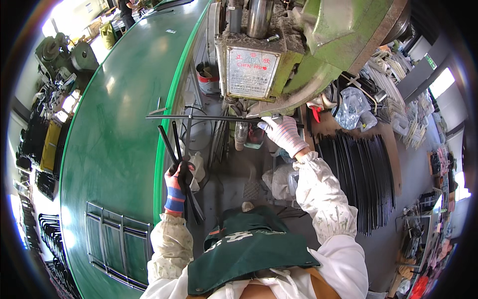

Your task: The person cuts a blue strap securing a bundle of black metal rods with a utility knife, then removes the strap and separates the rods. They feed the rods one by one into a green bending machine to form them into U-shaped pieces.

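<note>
My right hand (285,135), in a pale striped glove, closes on the right end of a long black metal tube (224,118). That tube lies level below the green press machine (323,55), and its far left end reaches over the edge of the green table (124,99). Lower and to the left, my left hand (177,185), in a blue and orange glove with dark fingers, is wrapped round several shorter black tubes (168,142). They point in slightly different directions, some ends up past the fingers and others down below the hand.
To the right, many black tubes (353,184) lie side by side on a brown board. Beyond them sits a clear plastic bag (351,107). A black wire-like frame (122,241) rests on the table's near part. A red-rimmed bucket (207,79) stands behind; another person (125,14) is far left.
</note>
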A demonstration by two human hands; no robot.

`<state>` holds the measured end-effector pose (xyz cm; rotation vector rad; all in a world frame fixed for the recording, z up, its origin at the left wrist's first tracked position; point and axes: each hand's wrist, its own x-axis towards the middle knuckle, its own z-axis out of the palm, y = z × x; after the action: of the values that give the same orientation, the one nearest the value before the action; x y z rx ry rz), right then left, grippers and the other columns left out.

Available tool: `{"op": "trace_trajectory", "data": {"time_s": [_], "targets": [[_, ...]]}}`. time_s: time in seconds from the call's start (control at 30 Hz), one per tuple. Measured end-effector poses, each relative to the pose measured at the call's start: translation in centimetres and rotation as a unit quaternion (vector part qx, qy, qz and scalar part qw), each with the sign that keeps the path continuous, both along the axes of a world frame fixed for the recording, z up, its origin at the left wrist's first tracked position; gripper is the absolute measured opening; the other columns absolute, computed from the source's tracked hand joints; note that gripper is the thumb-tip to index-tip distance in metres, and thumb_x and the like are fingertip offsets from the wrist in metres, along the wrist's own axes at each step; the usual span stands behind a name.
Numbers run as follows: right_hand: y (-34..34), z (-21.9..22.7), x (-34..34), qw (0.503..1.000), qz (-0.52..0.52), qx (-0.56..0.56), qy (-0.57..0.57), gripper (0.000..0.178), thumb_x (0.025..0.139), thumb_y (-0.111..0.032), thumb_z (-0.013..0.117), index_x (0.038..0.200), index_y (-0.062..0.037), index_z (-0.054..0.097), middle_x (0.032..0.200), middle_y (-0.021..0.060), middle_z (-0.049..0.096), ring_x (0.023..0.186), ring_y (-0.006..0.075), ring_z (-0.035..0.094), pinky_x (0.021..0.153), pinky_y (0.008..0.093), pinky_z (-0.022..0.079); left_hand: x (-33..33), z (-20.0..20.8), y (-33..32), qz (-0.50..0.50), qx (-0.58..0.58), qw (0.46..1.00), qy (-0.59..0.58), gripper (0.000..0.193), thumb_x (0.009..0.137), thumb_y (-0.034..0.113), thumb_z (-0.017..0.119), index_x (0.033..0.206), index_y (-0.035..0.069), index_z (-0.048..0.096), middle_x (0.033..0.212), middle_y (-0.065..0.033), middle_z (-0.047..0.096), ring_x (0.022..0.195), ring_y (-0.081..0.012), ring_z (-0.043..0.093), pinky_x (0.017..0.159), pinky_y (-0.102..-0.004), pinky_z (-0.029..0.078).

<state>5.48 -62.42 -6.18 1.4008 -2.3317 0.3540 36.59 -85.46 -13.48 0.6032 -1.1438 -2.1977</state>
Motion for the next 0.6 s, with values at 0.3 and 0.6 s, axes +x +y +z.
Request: {"op": "trace_trajectory", "data": {"time_s": [0.3,0.6], "targets": [[-0.9,0.7,1.2,0.998,0.027,-0.005,-0.058,0.032,0.090,-0.046,0.056,0.091,-0.0161,0.067,0.062,0.0104,0.062,0.059,0.0319,0.062,0.056,0.0448,0.048,1.1,1.2,0.3,0.084,-0.034,0.994,-0.061,0.019,0.097,0.014,0.056,0.105,-0.001,0.064,0.079,-0.0136,0.069,0.050,-0.0154,0.060,0.042,-0.0275,0.045],[0.1,0.2,2.0,0.986,-0.014,0.032,-0.162,0.029,0.091,-0.039,0.058,0.089,-0.0106,0.064,0.071,0.0132,0.065,0.070,0.0344,0.064,0.063,0.0456,0.050,2.2,18.8,7.3,-0.191,-0.155,0.931,-0.270,0.023,0.097,0.020,0.053,0.106,0.003,0.066,0.067,-0.0042,0.063,0.048,-0.0093,0.053,0.042,-0.0235,0.038]]}}
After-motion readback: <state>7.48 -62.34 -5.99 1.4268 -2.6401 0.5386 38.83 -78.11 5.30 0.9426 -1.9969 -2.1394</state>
